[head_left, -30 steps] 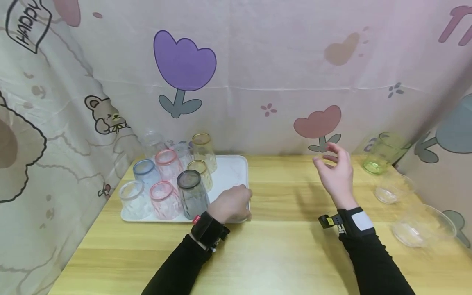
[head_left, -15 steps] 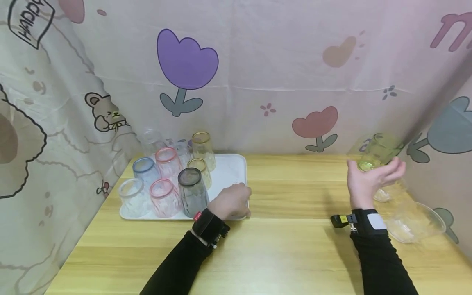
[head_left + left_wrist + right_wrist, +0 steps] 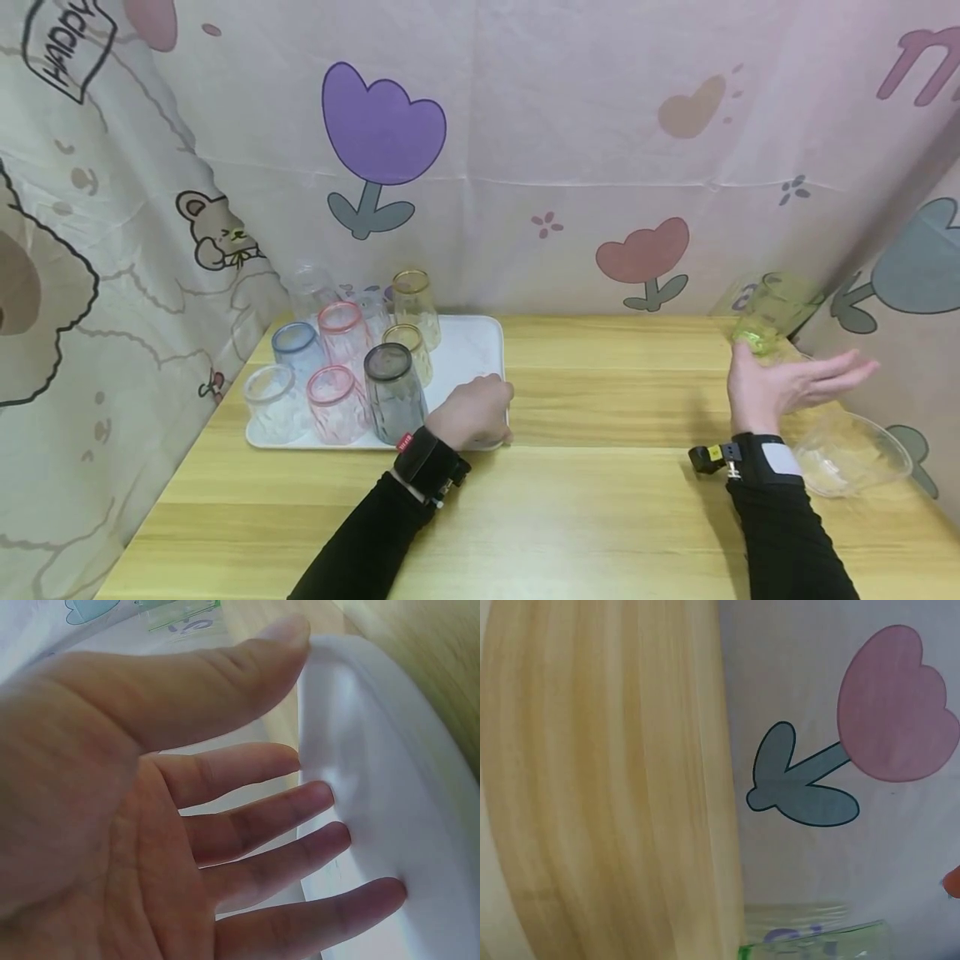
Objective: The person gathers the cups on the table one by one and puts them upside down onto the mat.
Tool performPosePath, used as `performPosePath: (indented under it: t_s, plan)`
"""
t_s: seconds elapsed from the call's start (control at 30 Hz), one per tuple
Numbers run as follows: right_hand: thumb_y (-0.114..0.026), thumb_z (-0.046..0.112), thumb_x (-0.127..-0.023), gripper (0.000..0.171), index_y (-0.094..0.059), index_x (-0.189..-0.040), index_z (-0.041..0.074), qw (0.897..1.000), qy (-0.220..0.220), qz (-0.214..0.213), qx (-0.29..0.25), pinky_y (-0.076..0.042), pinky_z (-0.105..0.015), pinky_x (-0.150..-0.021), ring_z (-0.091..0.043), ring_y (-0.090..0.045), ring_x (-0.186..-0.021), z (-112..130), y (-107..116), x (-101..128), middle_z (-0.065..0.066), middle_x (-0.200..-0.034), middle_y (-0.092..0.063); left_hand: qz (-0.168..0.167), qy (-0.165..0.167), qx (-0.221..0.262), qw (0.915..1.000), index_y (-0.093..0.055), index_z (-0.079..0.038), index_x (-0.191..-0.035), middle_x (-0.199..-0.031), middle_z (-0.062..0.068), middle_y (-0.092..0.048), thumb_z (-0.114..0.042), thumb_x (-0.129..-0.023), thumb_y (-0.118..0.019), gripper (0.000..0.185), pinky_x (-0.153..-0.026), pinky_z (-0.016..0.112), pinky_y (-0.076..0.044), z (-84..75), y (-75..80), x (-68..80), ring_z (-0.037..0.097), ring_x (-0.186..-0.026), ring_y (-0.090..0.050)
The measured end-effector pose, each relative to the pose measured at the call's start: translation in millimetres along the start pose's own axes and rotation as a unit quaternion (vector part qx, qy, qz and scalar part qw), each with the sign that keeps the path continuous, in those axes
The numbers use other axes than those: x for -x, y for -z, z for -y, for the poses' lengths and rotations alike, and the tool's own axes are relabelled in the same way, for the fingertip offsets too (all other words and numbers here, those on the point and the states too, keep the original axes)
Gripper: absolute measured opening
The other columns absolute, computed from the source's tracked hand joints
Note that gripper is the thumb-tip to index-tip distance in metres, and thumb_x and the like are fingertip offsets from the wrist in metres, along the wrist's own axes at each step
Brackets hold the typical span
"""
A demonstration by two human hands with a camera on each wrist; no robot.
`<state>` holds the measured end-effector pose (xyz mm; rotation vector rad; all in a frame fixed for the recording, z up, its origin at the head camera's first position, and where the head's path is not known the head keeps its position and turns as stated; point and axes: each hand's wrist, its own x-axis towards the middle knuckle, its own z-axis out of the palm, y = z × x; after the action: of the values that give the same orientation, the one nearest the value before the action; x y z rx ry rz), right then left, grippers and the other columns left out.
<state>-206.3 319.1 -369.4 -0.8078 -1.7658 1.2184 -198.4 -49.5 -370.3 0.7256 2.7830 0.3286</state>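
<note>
My left hand (image 3: 476, 412) is at the right edge of a white tray (image 3: 480, 342). In the left wrist view its fingers (image 3: 277, 832) are spread and fairly straight, their tips against the tray wall (image 3: 375, 750), with the thumb tip right at the rim. Glasses stand on the tray, among them a dark grey glass (image 3: 393, 396), a pink one (image 3: 337, 408) and a blue one (image 3: 300, 354). My right hand (image 3: 780, 387) holds nothing, palm turned up and fingers stretched to the right. Just beyond it stands a yellow-green glass (image 3: 772, 312).
A clear bowl (image 3: 851, 458) stands beside my right wrist; another clear dish behind that hand is mostly hidden. The wooden table (image 3: 585, 500) reaches back to a patterned curtain (image 3: 510, 125), which also hangs at both sides.
My right hand has moved to the right and turned from a loosely curled pose to palm up with fingers stretched. The left hand has stayed at the tray edge.
</note>
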Motion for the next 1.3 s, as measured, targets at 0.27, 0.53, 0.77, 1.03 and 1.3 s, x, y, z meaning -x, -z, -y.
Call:
performPosePath:
  t_s: [0.27,0.53,0.77,1.03,1.3]
  plan:
    - [-0.077,0.031,-0.089,0.125,0.023,-0.163,0.020,0.996,-0.080,0.019,-0.032,0.008,-0.027,-0.121,-0.009,0.021,-0.154,-9.1,1.4,-5.8,0.006,-0.167,0.031,0.000,-0.002,-0.006,1.0000,-0.068,-0.012,-0.097,-0.097,0.003,-0.063,-0.028,-0.081,-0.087,0.029,-0.073,0.038,-0.057,1.8,-2.5,-1.7,0.018,-0.086,-0.062]
    - [-0.077,0.031,-0.092,0.130,0.036,-0.156,0.028,0.980,-0.170,0.070,-0.071,0.005,-0.026,-0.121,-0.003,0.028,-0.150,-12.0,2.6,-10.3,0.010,-0.163,0.039,-0.005,-0.005,-0.018,0.9998,-0.068,-0.012,-0.094,-0.096,0.003,-0.063,-0.028,-0.081,-0.088,0.029,-0.072,0.038,-0.058,1.5,-0.5,-2.4,0.017,-0.084,-0.061]
    - [-0.077,0.031,-0.093,0.133,0.042,-0.151,0.033,0.965,-0.232,0.103,-0.065,0.004,-0.031,-0.123,-0.004,0.034,-0.148,-18.6,5.6,-16.5,0.009,-0.159,0.046,-0.001,0.000,-0.018,0.9998,-0.067,-0.013,-0.095,-0.096,0.002,-0.062,-0.029,-0.081,-0.088,0.029,-0.074,0.037,-0.057,-1.5,-1.7,-1.3,0.018,-0.086,-0.061]
    - [-0.076,0.033,-0.093,0.132,0.042,-0.152,0.029,0.959,-0.260,0.093,-0.066,0.014,-0.027,-0.120,-0.008,0.034,-0.148,-36.6,0.3,-26.2,0.010,-0.161,0.044,0.002,0.008,-0.024,0.9997,-0.068,-0.013,-0.095,-0.097,0.003,-0.062,-0.030,-0.081,-0.088,0.030,-0.074,0.036,-0.056,-2.7,-3.9,-0.7,0.018,-0.086,-0.060]
    - [-0.076,0.038,-0.091,0.127,0.032,-0.158,0.030,0.955,-0.280,0.055,-0.078,0.020,-0.024,-0.117,-0.008,0.034,-0.149,-45.3,-4.8,-39.3,0.011,-0.165,0.035,0.005,0.008,-0.028,0.9996,-0.069,-0.011,-0.106,-0.104,0.005,-0.061,-0.032,-0.083,-0.088,0.037,-0.079,0.038,-0.057,-3.8,-2.9,-0.2,0.020,-0.095,-0.061]
